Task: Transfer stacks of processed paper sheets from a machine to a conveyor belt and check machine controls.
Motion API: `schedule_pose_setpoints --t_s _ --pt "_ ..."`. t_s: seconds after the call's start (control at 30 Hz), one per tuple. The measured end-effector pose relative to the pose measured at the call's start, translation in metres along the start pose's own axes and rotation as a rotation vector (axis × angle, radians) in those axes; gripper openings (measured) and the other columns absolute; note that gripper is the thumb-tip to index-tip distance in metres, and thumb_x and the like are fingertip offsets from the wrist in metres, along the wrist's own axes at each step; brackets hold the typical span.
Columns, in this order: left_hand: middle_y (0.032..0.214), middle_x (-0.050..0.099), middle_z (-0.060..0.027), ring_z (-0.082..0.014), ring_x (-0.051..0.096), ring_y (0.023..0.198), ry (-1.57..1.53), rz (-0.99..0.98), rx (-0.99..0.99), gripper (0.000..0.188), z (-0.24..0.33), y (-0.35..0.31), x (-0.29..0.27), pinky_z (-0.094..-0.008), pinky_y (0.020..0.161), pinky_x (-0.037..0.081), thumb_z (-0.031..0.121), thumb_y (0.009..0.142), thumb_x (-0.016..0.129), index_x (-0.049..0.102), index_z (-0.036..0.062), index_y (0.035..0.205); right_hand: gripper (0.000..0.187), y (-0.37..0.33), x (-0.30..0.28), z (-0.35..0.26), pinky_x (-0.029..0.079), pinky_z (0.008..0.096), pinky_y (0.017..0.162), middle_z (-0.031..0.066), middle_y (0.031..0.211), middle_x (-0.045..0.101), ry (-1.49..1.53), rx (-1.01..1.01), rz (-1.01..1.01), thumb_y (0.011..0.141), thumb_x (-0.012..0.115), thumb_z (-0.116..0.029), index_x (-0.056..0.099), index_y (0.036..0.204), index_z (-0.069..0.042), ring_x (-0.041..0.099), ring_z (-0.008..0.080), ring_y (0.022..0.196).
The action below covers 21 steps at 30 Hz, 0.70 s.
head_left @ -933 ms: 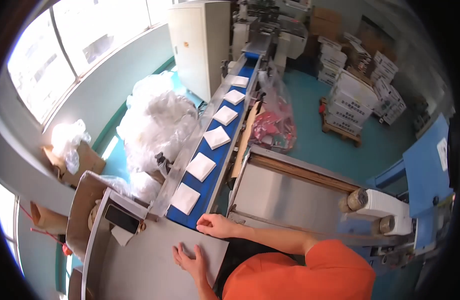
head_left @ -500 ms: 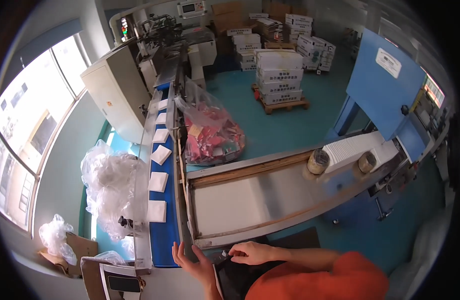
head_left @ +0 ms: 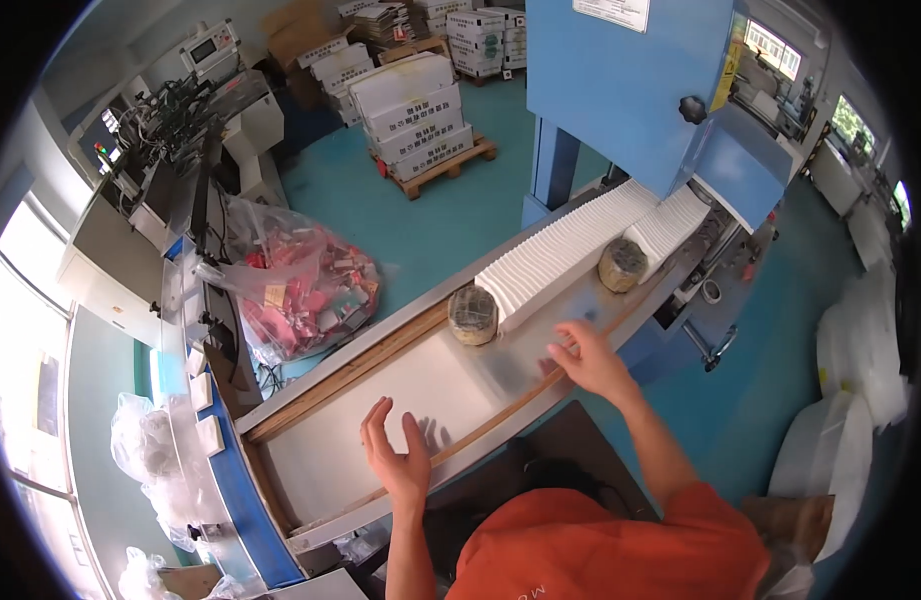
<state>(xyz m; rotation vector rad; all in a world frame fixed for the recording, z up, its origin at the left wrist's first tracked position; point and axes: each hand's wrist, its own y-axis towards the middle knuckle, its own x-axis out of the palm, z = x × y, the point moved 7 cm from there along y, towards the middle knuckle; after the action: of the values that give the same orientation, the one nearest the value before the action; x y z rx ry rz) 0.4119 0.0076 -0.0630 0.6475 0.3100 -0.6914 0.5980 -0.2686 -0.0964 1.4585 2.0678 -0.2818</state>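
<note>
My left hand hovers over the near side of the wood-edged metal table, fingers curved and apart, holding nothing. Farther right, my right hand reaches above the same table, also bare, with its fingers spread. Closest to it are two taped cylindrical blocks, one by the far rail and one farther right. Behind each stands a row of thin white folded squares on edge, a long row and a shorter row. Neither hand touches the blocks or rows.
A blue conveyor belt carrying white folded squares runs along the left. Beyond the table sits a clear bag of red scraps. A blue machine rises over the rows' far end. Boxes are stacked on a wooden pallet.
My view has swung right, from the conveyor toward the blue machine. Both hands have come up over the table; my right hand has stretched out and opened its fingers.
</note>
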Motion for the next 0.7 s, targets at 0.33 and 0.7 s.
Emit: schedule_pose_setpoints --t_s 0.33,0.7 --pt "0.141 0.038 -0.0257 -0.0418 0.041 0.126 0.147 -0.360 0.177 0.089 -0.008 0.069 0.210 -0.0490 0.108 0.032 0.017 0.067 0.075 0.032 -0.0018 0.143 0.029 0.200 -0.165 0.149 0.047 0.0477 0.086 0.0244 0.108 0.059 -0.585 -0.199 0.487 0.081 0.060 0.002 0.055 0.110 0.003 0.057 0.0424 0.101" --pt "0.103 0.067 -0.0236 -0.0335 0.068 0.095 0.097 -1.051 -0.357 0.076 -0.003 0.056 0.204 -0.0380 0.080 0.053 0.048 0.069 0.082 0.052 -0.0061 0.113 0.007 0.244 -0.174 0.175 0.047 0.0494 0.073 0.0238 0.081 0.064 -0.603 -0.066 0.285 0.086 0.060 -0.006 0.058 0.087 0.001 0.062 0.0420 0.082"
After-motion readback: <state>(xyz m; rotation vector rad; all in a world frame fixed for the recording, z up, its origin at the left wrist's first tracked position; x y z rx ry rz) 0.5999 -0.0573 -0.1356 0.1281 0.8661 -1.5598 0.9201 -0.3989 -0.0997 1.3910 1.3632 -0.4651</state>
